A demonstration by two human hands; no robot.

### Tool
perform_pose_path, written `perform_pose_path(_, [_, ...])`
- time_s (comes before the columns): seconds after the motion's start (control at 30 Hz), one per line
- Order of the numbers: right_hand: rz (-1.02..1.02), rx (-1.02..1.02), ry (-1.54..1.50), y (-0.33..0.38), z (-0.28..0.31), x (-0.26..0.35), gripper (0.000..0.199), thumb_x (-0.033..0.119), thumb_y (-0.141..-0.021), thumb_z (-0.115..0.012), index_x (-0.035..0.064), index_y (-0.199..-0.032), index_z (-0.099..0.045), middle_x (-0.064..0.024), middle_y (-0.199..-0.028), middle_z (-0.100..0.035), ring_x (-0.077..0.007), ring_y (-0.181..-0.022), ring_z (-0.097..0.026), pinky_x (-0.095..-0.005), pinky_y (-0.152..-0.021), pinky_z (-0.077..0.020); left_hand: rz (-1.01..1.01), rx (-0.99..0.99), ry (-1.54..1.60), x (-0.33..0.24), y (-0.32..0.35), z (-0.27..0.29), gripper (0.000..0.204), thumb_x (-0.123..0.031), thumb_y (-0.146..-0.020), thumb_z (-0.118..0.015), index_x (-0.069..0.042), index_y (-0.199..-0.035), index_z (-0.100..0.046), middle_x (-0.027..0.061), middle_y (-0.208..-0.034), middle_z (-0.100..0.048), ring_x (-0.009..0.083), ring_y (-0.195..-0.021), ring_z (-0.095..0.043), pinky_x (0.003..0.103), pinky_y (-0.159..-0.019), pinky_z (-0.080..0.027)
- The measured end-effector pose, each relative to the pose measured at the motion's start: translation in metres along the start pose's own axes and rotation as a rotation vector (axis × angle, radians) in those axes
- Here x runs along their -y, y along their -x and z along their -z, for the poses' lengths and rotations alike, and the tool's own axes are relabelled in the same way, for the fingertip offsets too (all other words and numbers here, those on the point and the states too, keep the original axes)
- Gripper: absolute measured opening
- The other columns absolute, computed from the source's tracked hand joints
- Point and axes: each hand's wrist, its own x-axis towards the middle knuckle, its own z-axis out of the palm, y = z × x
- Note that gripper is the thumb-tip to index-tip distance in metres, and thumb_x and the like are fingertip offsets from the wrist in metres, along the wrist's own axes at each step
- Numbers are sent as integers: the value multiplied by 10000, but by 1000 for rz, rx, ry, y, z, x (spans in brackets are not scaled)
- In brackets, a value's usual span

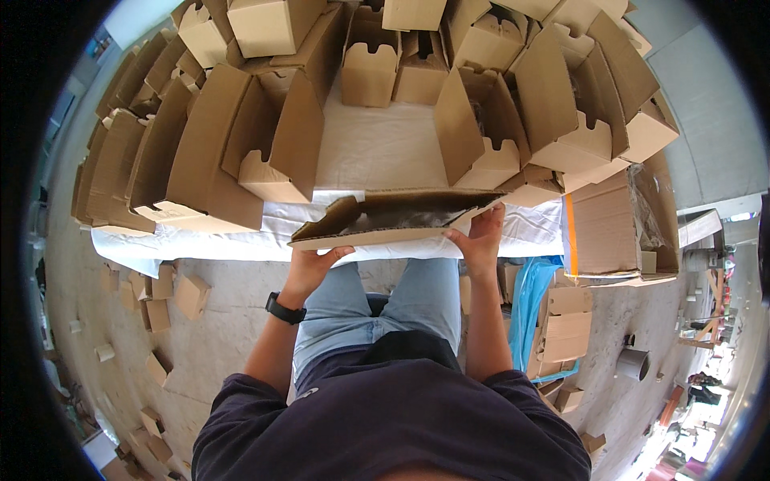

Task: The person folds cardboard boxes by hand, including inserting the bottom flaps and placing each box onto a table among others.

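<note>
A long open cardboard box (425,234) is held between both hands over the near edge of the table, above my lap. It is tilted, and through its opening I see something pale and shiny that I cannot make out. My left hand (313,268) grips its left end, with the thumb on the near wall and the fingers hidden underneath. My right hand (483,240) is closed round the right end, the thumb on the near wall and the fingertips at the end edge. A black watch is on my left wrist.
Open cardboard boxes with notched fronts, such as one at the left (277,172) and one at the right (485,152), line the white-covered table (373,152). A large carton (605,228) stands at right, beside a blue plastic bag (529,313). Small boxes (192,297) lie on the floor.
</note>
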Motion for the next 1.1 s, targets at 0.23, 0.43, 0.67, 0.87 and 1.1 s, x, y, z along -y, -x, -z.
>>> perform_pose_path(0.23, [-138,-157,84,3,1,16,382,-39,-719,-821,29,-1006,-578,-56,-968,-675,-130,-904,-628,-270,-875,-485,103,-61,135,-28,-7,4,263,-96,-839,-777,16,-1063,-696,48,-970,-716,103,-889,-640,274,-808,-521])
perform_pose_path(0.43, [-303,28,-84,7,29,12,201,37,-863,-711,-3,-1037,-621,-80,-996,-709,-129,-897,-655,-273,-843,-506,231,33,265,-24,-5,20,380,-121,-846,-761,10,-1179,-631,57,-1096,-689,139,-987,-639,299,-882,-509])
perform_pose_path(0.67, [-357,-38,40,13,25,15,206,29,-908,-657,-31,-1099,-611,-102,-1015,-719,-127,-895,-666,-248,-821,-513,263,-16,256,-30,-5,10,335,-145,-867,-752,23,-1139,-652,71,-1038,-702,124,-927,-643,279,-838,-516])
perform_pose_path(0.87, [-299,-55,20,16,39,8,181,-1,-886,-669,-24,-1060,-625,-103,-1013,-717,-126,-884,-665,-250,-812,-515,225,37,177,-22,-2,14,280,-82,-862,-747,12,-1114,-669,55,-1019,-708,114,-932,-645,263,-844,-516])
perform_pose_path(1.1, [-211,159,90,21,45,35,255,-121,-818,-676,-1,-1042,-650,-74,-1080,-687,-166,-1015,-645,-310,-901,-512,60,68,197,-24,9,30,242,16,-811,-763,-29,-1043,-708,36,-990,-726,107,-912,-659,267,-800,-532])
